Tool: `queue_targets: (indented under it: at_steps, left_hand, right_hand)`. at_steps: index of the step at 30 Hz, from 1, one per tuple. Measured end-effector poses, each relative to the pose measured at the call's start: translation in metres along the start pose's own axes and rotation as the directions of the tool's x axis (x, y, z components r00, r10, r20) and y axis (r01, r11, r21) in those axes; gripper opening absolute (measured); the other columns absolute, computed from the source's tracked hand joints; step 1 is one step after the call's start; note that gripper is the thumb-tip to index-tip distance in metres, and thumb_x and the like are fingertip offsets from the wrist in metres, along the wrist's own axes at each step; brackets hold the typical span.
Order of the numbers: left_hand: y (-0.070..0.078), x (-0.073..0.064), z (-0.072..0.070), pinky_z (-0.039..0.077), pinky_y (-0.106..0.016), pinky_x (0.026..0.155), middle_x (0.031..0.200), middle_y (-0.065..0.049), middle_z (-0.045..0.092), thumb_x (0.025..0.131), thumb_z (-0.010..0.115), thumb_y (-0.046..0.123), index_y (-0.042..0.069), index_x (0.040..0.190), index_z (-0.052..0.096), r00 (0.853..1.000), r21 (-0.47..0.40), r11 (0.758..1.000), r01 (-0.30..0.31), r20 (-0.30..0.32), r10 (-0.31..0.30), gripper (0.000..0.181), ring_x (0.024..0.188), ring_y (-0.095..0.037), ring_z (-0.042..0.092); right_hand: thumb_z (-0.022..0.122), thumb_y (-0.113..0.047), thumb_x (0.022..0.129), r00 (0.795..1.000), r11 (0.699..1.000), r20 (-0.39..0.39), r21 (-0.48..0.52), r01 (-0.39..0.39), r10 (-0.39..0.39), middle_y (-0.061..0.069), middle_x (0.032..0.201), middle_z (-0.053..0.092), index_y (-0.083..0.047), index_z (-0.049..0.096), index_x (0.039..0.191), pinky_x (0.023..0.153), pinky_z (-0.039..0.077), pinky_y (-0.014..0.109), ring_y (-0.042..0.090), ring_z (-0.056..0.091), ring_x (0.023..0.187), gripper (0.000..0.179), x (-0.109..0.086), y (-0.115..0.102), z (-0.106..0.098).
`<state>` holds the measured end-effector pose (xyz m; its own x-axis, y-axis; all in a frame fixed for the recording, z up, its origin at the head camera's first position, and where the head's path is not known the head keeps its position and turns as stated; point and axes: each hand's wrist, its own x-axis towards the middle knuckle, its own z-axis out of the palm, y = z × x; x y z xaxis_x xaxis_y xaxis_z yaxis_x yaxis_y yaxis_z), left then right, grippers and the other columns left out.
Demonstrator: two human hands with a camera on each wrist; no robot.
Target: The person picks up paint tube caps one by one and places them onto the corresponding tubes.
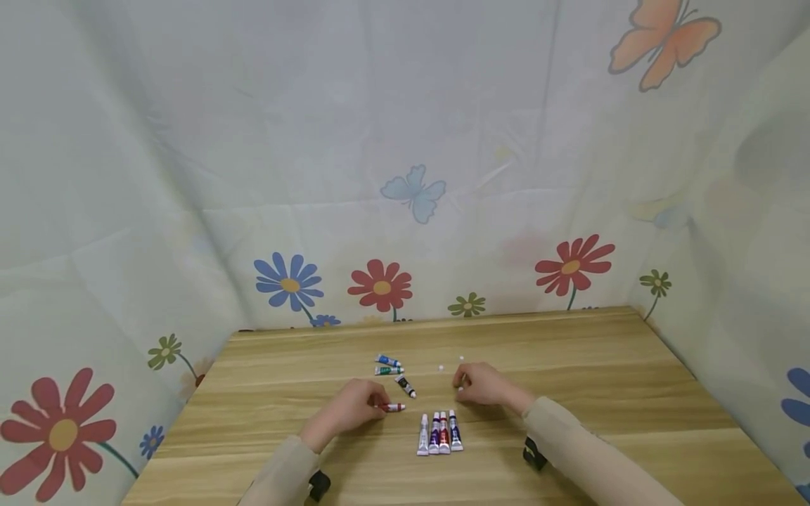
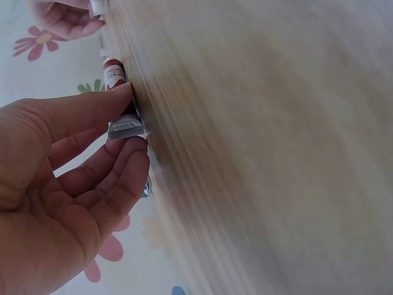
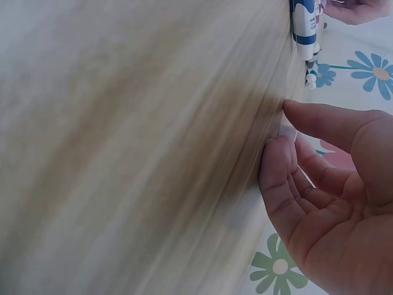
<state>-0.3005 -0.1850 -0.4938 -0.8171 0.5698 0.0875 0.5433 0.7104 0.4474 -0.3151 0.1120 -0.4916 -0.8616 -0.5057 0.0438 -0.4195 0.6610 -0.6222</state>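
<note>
My left hand (image 1: 356,406) pinches a small red paint tube (image 1: 394,407) near its flat crimped end, thumb above and fingers below in the left wrist view. The tube lies low over the wood, its nozzle end pointing right. My right hand (image 1: 486,384) is at the right of the tubes, thumb and fingertips around a small white cap (image 3: 287,130) close to the tabletop. In front of the hands, a row of paint tubes stands side by side: white (image 1: 423,434), purple (image 1: 434,433), red (image 1: 444,433) and dark blue (image 1: 455,431).
Blue (image 1: 387,360), green (image 1: 389,370) and black (image 1: 406,386) paint tubes lie beyond my left hand. Two small white pieces (image 1: 441,368) lie farther back on the wooden table (image 1: 569,344). A flower-printed cloth (image 1: 329,232) hangs behind and beside the table.
</note>
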Motion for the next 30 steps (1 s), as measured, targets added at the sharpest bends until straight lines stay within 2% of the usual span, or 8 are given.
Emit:
queue_targets:
  at_steps: [10, 16, 24, 28, 30]
  left_hand:
    - [0.001, -0.002, -0.003, 0.044, -0.025, 0.061, 0.071, 0.012, 0.056, 0.076, 0.074, 0.008, 0.013, 0.082, 0.067, 1.0, -0.026, 1.0, 0.008, 0.006, -0.008, 0.011, 0.065, -0.003, 0.051]
    - [0.0, -0.001, -0.003, 0.044, -0.025, 0.061, 0.071, 0.012, 0.057, 0.077, 0.073, 0.009, 0.014, 0.082, 0.067, 1.0, -0.032, 0.999, 0.024, 0.015, -0.024, 0.01, 0.065, -0.004, 0.051]
    - [0.003, -0.001, -0.003, 0.045, -0.025, 0.063, 0.076, 0.013, 0.059, 0.082, 0.071, 0.017, 0.016, 0.087, 0.068, 0.999, -0.064, 0.997, 0.04, 0.025, -0.038, 0.006, 0.068, -0.004, 0.053]
    - [0.009, 0.001, -0.011, 0.044, -0.026, 0.06, 0.075, 0.01, 0.059, 0.084, 0.068, 0.016, 0.016, 0.088, 0.068, 1.0, -0.118, 0.993, 0.029, 0.004, -0.029, 0.004, 0.067, -0.007, 0.052]
    - [0.012, 0.005, -0.018, 0.045, -0.026, 0.06, 0.075, 0.008, 0.059, 0.085, 0.067, 0.013, 0.014, 0.089, 0.069, 1.0, -0.136, 0.991, 0.012, -0.02, -0.015, 0.005, 0.067, -0.009, 0.052]
  right_hand:
    - [0.07, 0.0, 0.078, 0.999, 0.988, 0.014, 0.147, -0.045, 0.044, 0.003, 0.069, 0.058, 0.0, 0.063, 0.085, 0.052, 0.05, 0.028, 0.016, 0.057, 0.058, 0.01, -0.003, 0.003, -0.005]
    - [0.068, 0.0, 0.079, 0.998, 0.984, 0.019, 0.166, -0.061, 0.059, 0.004, 0.069, 0.059, -0.001, 0.063, 0.082, 0.052, 0.051, 0.029, 0.017, 0.058, 0.059, 0.006, -0.003, 0.006, -0.006]
    - [0.066, -0.002, 0.08, 0.997, 0.986, -0.045, 0.162, -0.047, 0.056, 0.003, 0.072, 0.06, -0.002, 0.065, 0.085, 0.052, 0.048, 0.028, 0.015, 0.056, 0.059, 0.005, -0.005, 0.009, -0.014]
    - [0.065, -0.004, 0.082, 0.993, 0.983, -0.098, 0.181, -0.041, 0.059, 0.003, 0.077, 0.061, -0.001, 0.065, 0.09, 0.057, 0.049, 0.028, 0.015, 0.057, 0.066, 0.008, -0.005, 0.01, -0.023]
    - [0.063, -0.005, 0.084, 0.992, 0.975, -0.112, 0.222, -0.029, 0.055, 0.008, 0.081, 0.063, 0.001, 0.065, 0.094, 0.063, 0.051, 0.032, 0.02, 0.059, 0.071, 0.011, -0.005, 0.009, -0.031]
